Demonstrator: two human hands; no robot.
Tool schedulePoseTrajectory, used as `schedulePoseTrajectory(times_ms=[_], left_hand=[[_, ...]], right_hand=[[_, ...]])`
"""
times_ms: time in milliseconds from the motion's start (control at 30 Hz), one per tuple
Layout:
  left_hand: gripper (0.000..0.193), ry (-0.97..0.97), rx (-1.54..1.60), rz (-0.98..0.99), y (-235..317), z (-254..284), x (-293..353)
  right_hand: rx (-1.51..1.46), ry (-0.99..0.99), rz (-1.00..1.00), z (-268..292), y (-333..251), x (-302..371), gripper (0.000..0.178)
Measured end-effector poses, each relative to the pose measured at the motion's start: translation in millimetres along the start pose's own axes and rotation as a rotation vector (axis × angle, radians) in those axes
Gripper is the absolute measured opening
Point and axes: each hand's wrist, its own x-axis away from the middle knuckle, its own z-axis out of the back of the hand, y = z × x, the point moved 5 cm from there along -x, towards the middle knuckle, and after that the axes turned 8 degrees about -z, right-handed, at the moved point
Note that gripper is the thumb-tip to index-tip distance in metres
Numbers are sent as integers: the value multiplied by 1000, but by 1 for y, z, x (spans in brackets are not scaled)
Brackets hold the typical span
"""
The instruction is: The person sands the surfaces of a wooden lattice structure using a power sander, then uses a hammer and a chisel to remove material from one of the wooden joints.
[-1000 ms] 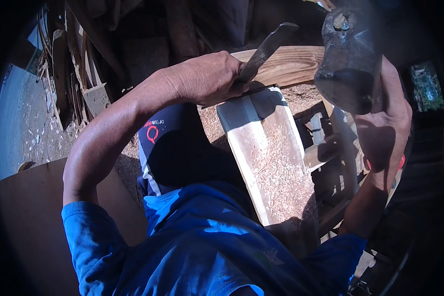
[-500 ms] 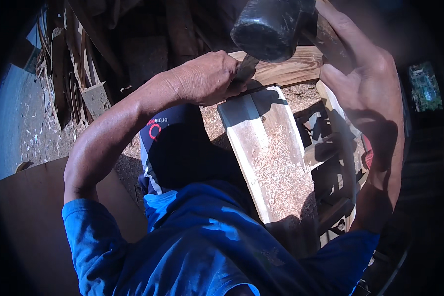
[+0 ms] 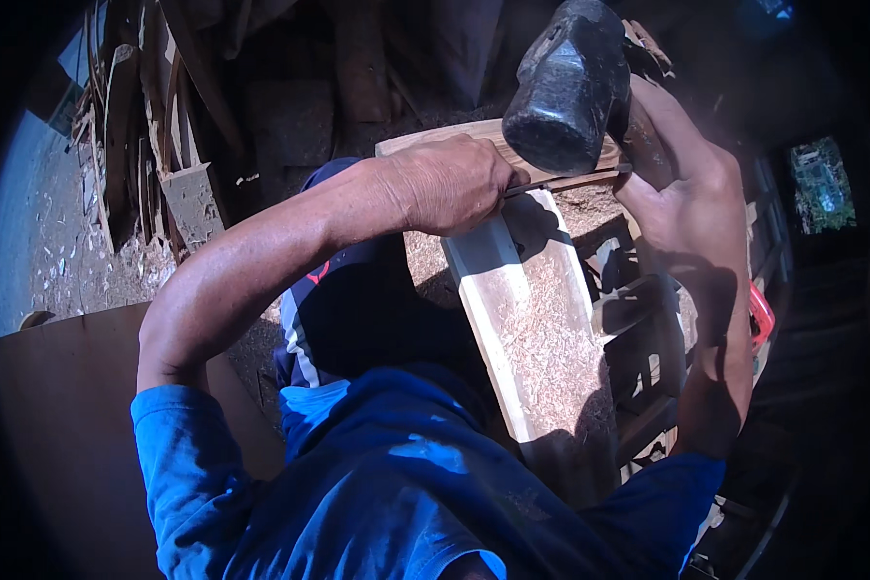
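Note:
My right hand (image 3: 691, 208) is closed round the handle of a black-headed mallet (image 3: 561, 106), with the head raised over the work. My left hand (image 3: 454, 182) is wrapped round a slim dark metal tool that looks like a chisel (image 3: 570, 181). Its thin shaft sticks out to the right, and its far end comes close to my right thumb. Both hands are over a curved, grained wood piece (image 3: 435, 132), which lies crosswise at the far end of a pale plank (image 3: 522, 309). Wood shavings (image 3: 561, 338) cover much of the plank. My fingers hide the chisel's other end.
Offcuts and long wood strips (image 3: 155, 116) lean at the far left. A brown panel (image 3: 68, 406) stands at the near left. Right of the plank is a slatted wooden frame (image 3: 648, 319), with a red object (image 3: 761, 314) beside my right forearm.
The mallet head has shifted right and slightly nearer. My left hand has moved right and nearer, and the chisel has swung from tilted up to nearly level. More of the curved wood shows at left.

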Motion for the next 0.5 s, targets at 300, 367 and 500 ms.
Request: schedulePoseTrajectory(times_ms=[300, 367, 500], left_hand=[[24, -95, 315, 201, -13, 26, 33], [27, -97, 302, 213, -10, 29, 36], [26, -37, 258, 164, -9, 23, 29]], right_hand=[[-135, 302, -105, 43, 16, 2, 42], [-138, 319, 32, 46, 9, 5, 41], [-292, 267, 17, 60, 5, 12, 51]])
